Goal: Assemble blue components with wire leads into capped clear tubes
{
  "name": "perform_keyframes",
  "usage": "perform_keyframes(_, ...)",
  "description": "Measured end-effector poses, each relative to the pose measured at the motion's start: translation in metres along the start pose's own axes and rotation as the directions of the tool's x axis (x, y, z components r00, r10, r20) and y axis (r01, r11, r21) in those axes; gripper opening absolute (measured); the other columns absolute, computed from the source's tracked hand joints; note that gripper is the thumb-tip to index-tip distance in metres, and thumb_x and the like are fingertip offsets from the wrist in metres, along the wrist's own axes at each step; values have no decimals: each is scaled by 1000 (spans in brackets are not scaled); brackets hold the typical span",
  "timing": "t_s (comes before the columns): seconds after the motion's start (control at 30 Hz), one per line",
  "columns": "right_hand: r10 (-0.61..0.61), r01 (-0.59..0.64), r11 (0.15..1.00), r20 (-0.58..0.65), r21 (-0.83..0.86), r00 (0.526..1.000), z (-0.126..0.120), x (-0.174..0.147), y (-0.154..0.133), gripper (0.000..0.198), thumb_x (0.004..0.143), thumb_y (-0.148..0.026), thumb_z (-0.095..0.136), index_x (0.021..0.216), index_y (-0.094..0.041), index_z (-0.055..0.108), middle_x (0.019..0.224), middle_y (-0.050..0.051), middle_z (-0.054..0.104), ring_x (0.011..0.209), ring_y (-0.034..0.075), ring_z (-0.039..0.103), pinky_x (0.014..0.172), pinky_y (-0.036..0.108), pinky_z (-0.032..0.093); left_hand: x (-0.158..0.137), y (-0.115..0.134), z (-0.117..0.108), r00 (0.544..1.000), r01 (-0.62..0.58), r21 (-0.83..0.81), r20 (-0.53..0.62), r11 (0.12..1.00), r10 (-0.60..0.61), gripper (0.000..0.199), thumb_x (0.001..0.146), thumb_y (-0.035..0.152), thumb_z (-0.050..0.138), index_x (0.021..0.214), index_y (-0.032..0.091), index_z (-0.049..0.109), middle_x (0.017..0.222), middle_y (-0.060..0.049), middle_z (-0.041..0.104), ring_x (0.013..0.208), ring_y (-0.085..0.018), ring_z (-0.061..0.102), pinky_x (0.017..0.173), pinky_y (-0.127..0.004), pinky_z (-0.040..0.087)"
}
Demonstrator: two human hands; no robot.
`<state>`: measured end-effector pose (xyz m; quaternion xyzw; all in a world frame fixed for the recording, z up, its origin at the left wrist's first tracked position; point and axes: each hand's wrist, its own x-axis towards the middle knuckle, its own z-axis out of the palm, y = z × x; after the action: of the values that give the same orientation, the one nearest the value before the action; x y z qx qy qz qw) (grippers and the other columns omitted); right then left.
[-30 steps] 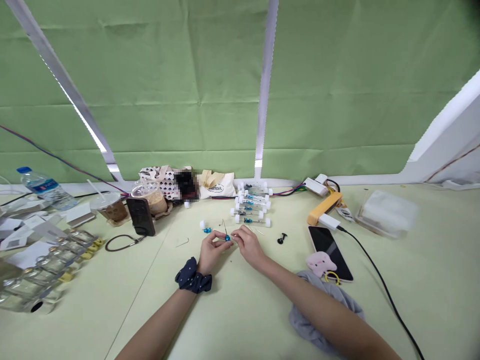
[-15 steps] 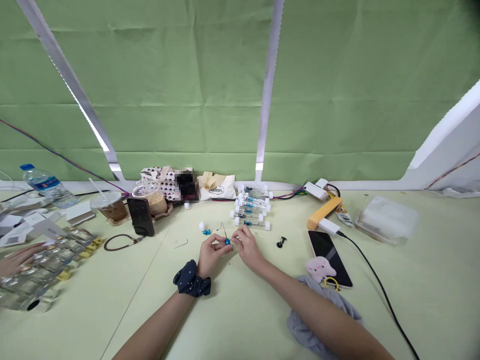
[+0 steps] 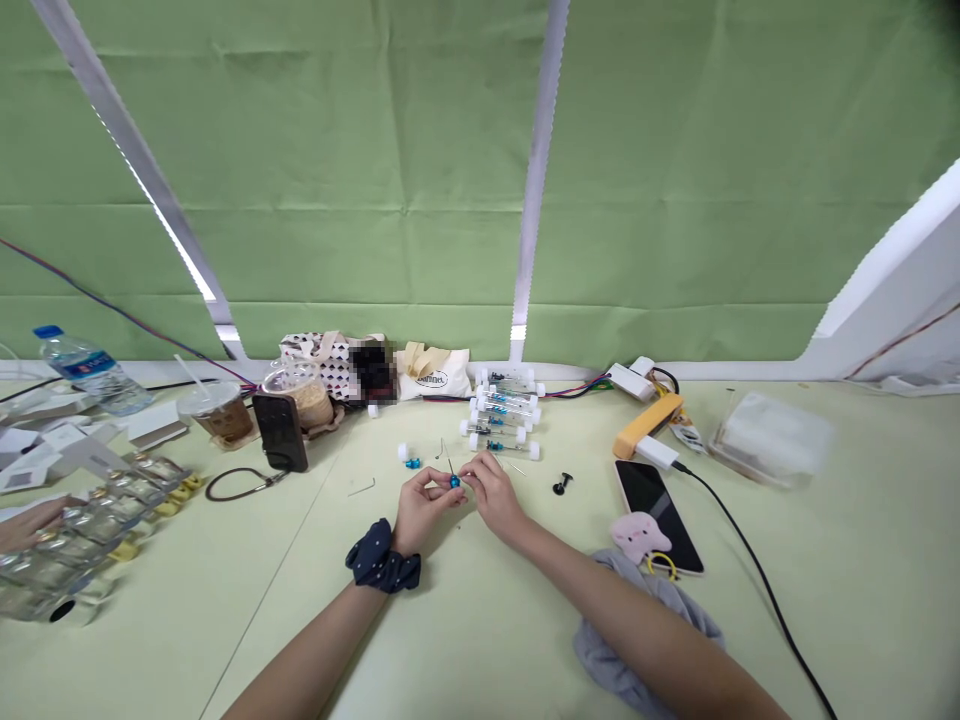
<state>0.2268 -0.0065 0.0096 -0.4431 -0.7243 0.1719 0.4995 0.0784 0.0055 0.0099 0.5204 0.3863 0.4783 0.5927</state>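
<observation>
My left hand (image 3: 420, 512) pinches a small shiny blue metal part (image 3: 454, 482) between thumb and fingertips, and a thin dark wire (image 3: 449, 460) sticks up from it. My right hand (image 3: 491, 497) is closed at the same part; what its fingertips hold is too small to make out. Beyond my hands lies a second blue part (image 3: 412, 463) beside a white cap (image 3: 403, 451). A small L-shaped hex key (image 3: 362, 488) rests on the table to the left. Behind my right hand is a row of clear tubes (image 3: 501, 440) with white caps and blue pieces inside.
To the right are a black plastic piece (image 3: 562, 484), a phone (image 3: 660, 510) with a pink charm (image 3: 639, 538), and a black cable (image 3: 757, 565). At left stand another phone (image 3: 280, 432), an iced drink (image 3: 217, 413) and glass bottles (image 3: 97, 525) near another person's hand (image 3: 34, 525).
My fingers have shifted very slightly around the blue part, which stays in the same place. The wire above it leans a little differently. The other person's hand at left has moved slightly left.
</observation>
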Motion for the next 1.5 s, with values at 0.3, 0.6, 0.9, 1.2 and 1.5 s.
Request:
perform_keyframes(0.3, -18, 18, 998, 8, -66, 1000, -1, 2, -2, 19, 86, -12, 40, 80, -20, 56, 81, 4, 48, 79, 17, 46, 70, 29, 40, 0, -5, -2, 1000, 5, -10, 23, 1000, -5, 34, 58, 30, 77, 78, 14, 54, 67, -4, 70, 63, -20, 68, 66, -31, 54)
perform_keyframes(0.6, 51, -52, 998, -23, -26, 998, -1, 2, -2, 15, 85, -15, 43, 76, -20, 54, 78, 3, 48, 75, 16, 47, 68, 28, 39, 1, -9, -4, 1000, -13, 2, 24, 1000, 13, 32, 61, 27, 76, 80, 15, 53, 69, -4, 71, 67, -20, 68, 67, -30, 54)
perform_keyframes(0.9, 85, -87, 995, -46, -46, 995, 0, 0, 0, 15, 85, -16, 44, 74, -20, 53, 77, 2, 47, 76, 16, 47, 68, 28, 39, -1, -8, -3, 999, -26, 27, 45, 999, 25, 30, 63, 26, 75, 79, 15, 51, 70, -4, 70, 68, -20, 68, 66, -30, 54)
perform_keyframes(1.2, 79, -90, 987, -86, -136, 993, 1, -2, -3, 16, 86, -18, 42, 76, -18, 55, 101, 6, 42, 77, 15, 46, 73, 30, 43, -2, -7, -1, 999, -23, 14, 47, 1000, 23, 31, 61, 27, 75, 77, 15, 51, 67, -1, 69, 66, -19, 68, 67, -29, 55)
perform_keyframes(1.5, 54, -71, 981, -100, -180, 994, 0, -2, -4, 18, 85, -17, 43, 74, -18, 57, 102, 7, 42, 84, 17, 44, 78, 32, 42, -2, -10, -2, 999, -19, 1, 48, 1000, 19, 32, 61, 27, 76, 76, 15, 50, 68, -1, 69, 66, -18, 68, 67, -30, 55)
